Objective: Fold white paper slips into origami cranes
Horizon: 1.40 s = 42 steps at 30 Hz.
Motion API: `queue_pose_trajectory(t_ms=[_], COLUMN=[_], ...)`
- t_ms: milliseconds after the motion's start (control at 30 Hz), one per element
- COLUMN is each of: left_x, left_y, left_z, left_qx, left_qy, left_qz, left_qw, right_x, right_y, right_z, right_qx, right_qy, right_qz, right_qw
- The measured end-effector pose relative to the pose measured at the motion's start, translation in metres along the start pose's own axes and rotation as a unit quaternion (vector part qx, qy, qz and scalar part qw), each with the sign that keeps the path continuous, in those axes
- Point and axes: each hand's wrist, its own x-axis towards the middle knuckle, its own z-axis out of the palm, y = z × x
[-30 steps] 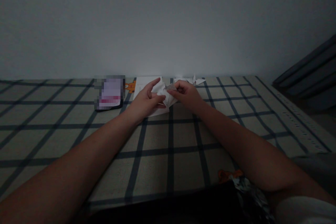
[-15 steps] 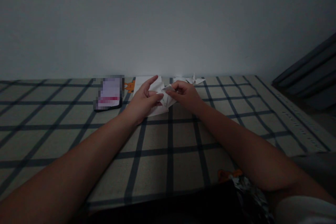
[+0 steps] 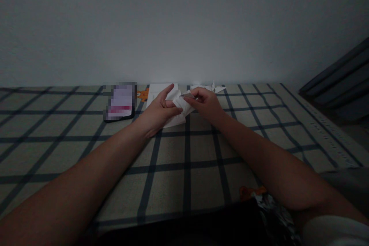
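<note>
Between my two hands is a piece of folded white paper (image 3: 180, 102), creased into several flaps. My left hand (image 3: 162, 109) holds its left side, thumb in front and the index finger stretched upward. With thumb and fingers pinched together, my right hand (image 3: 204, 100) grips the upper right flap. Beneath my left hand lie flat white sheets (image 3: 157, 89) on the checked cloth. Just beyond my right hand rests another folded white paper shape (image 3: 213, 87) with pointed tips, partly hidden by the hand.
A phone (image 3: 120, 102) with a blurred screen stands left of my hands. The checked tablecloth (image 3: 173, 180) reaches to a pale wall (image 3: 184, 27) at the back. Dark slatted furniture or fabric (image 3: 346, 84) is at the right. Something shiny and crinkled (image 3: 271, 207) lies near my right elbow.
My left thumb has moved slightly down and right across the folded paper. The flap in my right fingers has turned a little, and more of the paper's flat face shows.
</note>
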Motion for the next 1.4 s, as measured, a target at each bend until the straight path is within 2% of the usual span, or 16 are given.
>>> queue_pose_trajectory(t_ms=[233, 367, 600, 1000, 1400], left_x=[0.0019, 0.0017, 0.0009, 0.0040, 0.0024], left_y=[-0.0040, -0.0057, -0.0074, -0.0056, -0.0011], left_z=[-0.0021, -0.0017, -0.0010, -0.0004, 0.0004], left_qx=[0.006, 0.066, 0.060, 0.059, 0.017], left_qy=[-0.003, 0.014, -0.021, -0.024, -0.037], left_qz=[0.019, 0.026, 0.022, -0.035, -0.064], left_qw=[1.000, 0.997, 0.998, 0.997, 0.997], right_x=[0.0003, 0.0011, 0.0014, 0.0015, 0.0011], right_y=[-0.0017, -0.0049, -0.0077, -0.0049, -0.0046], right_z=[0.0000, -0.0013, -0.0002, -0.0002, -0.0014], right_qx=[0.009, 0.011, 0.029, 0.017, 0.010], right_qy=[0.001, 0.012, 0.015, 0.021, 0.022], right_qz=[0.005, 0.024, 0.031, 0.020, 0.017], right_qw=[1.000, 1.000, 0.999, 0.999, 1.000])
